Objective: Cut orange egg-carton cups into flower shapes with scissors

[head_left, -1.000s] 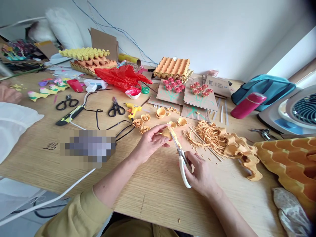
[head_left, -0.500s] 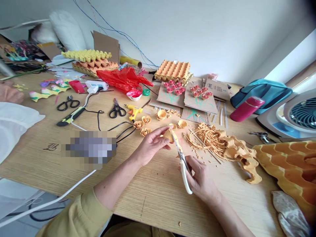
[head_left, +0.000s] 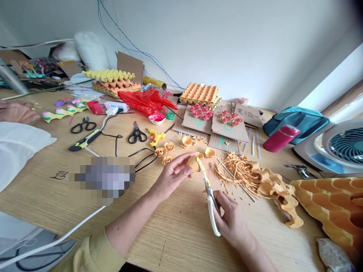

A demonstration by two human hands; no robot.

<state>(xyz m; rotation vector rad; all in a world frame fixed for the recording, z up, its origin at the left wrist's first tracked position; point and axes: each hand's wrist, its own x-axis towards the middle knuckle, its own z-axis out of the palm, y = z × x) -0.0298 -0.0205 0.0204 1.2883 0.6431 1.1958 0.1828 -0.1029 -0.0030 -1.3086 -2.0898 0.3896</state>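
Observation:
Between the thumb and fingers of my left hand [head_left: 173, 174] is a small orange egg-carton cup [head_left: 193, 164]. My right hand [head_left: 231, 217] grips white-handled scissors [head_left: 212, 215], whose blades lie along the cup's edge. A thin strip of carton [head_left: 204, 174] hangs from that edge beside the blades. Just beyond my left hand are carton roses [head_left: 169, 146] and cut cups [head_left: 209, 152]. To the right of the scissors lies a heap of carton shreds [head_left: 229, 173] next to a torn piece of egg carton [head_left: 272, 185].
A yellow glue gun [head_left: 155, 136], black scissors [head_left: 137, 133] and a utility knife [head_left: 85, 140] lie left of centre. Cardboard pieces with red flowers [head_left: 230, 122] are farther back. A pink bottle [head_left: 281, 138] and a fan [head_left: 337, 147] stand right. Another person's hand [head_left: 19, 112] is at far left.
The camera view has tilted, so the table sits a little lower in the picture. The cup has turned slightly in my left hand, and the scissors remain at its edge.

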